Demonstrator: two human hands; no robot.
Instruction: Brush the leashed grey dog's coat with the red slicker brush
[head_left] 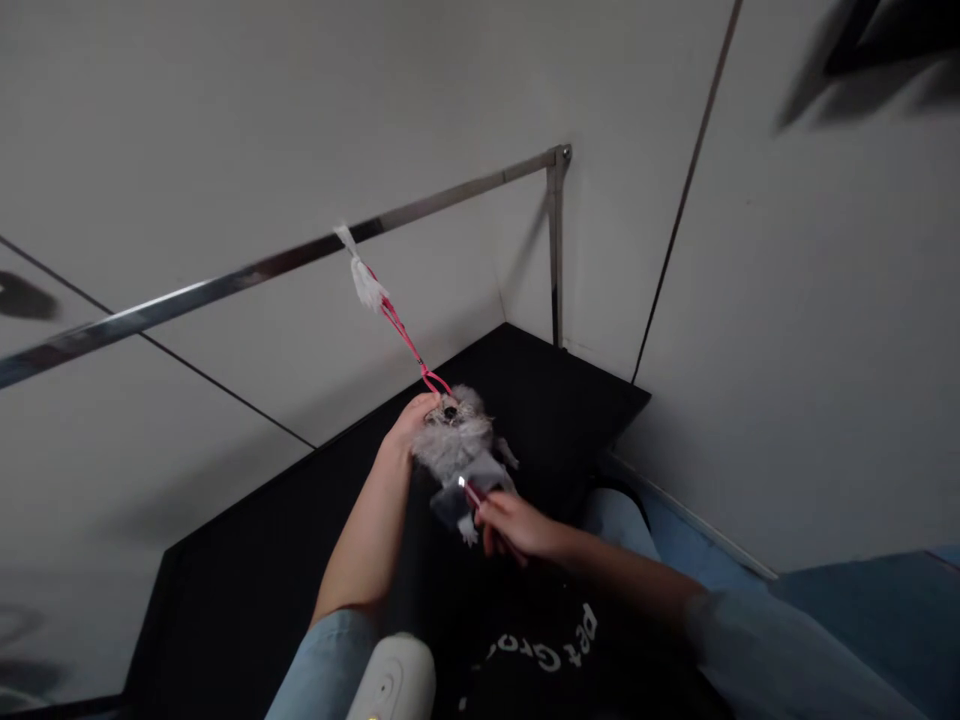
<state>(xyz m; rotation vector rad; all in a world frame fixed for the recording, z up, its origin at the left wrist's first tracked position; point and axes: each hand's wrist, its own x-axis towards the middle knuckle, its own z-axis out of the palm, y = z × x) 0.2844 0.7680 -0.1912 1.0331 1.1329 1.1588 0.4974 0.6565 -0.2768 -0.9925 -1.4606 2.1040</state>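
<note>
The fingers of the right hand (517, 522) are wrapped around a red-handled tool (475, 493), and its blurred head is at the coat of a grey furry animal (455, 445) on the black surface (555, 400). At the animal's ten o'clock, the left hand (409, 425) touches its head; how narrow these fingers are, I cannot tell. Toward eleven o'clock, a pink cord (403, 337) reaches a white cloth (366, 283) on the metal bar (450, 203).
</note>
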